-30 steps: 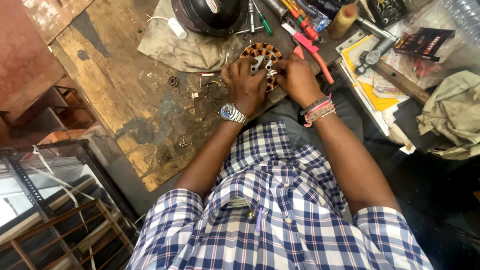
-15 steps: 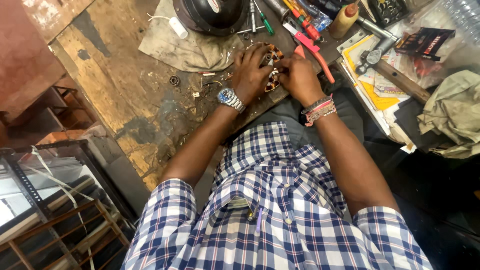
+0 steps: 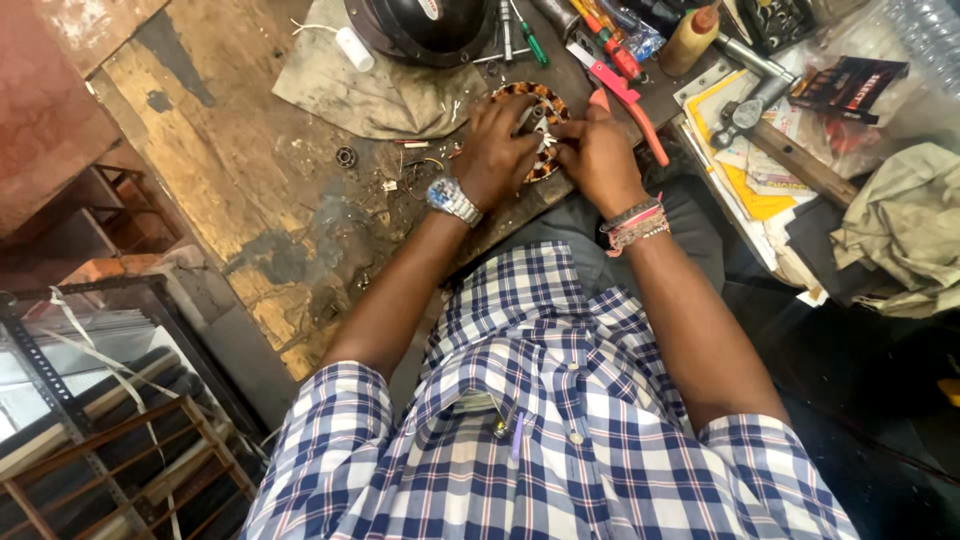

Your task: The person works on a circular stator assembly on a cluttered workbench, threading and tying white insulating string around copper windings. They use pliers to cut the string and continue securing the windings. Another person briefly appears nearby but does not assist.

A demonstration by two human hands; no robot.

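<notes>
Both hands are laid on a round motor stator (image 3: 545,100) with copper-coloured windings, which lies on the worn wooden workbench (image 3: 230,190) near its front edge. Its left part is covered by the left hand (image 3: 498,150), fingers curled down over the windings, and its right edge is gripped by the right hand (image 3: 598,158), whose fingers are bent in toward the metal hub at the centre; whether anything small is pinched there cannot be told. A metal wristwatch (image 3: 452,200) is worn on the left wrist and beaded bracelets (image 3: 636,224) on the right. Just beside the right hand a pink-handled tool (image 3: 630,100) is laid slantwise. Behind the stator a dark round motor housing (image 3: 425,28) is set partly on a grey rag (image 3: 375,95), with screwdrivers (image 3: 520,35) alongside. A small bearing (image 3: 346,156) and wire scraps are scattered to the left. Further right, a hammer (image 3: 755,100) is rested on yellow papers (image 3: 745,180).
</notes>
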